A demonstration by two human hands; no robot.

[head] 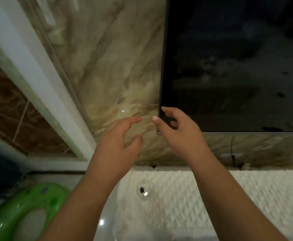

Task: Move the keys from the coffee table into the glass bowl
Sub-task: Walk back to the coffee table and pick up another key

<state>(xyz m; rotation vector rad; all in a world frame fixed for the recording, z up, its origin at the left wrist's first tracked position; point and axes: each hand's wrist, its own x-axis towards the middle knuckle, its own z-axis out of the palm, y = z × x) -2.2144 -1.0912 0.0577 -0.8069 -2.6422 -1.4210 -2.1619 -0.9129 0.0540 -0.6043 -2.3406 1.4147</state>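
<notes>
The room is dim and the frame is grainy and soft throughout. Motion blur smears the white textured surface (246,197) and the forearms at the bottom edge. Small glare spots sit on the marble wall (123,111) and on the glossy shelf (101,222) — one each. The dark TV screen (237,66) carries faint, murky reflections. Wide-angle distortion tilts the white frame (38,70) — it leans at left.
</notes>
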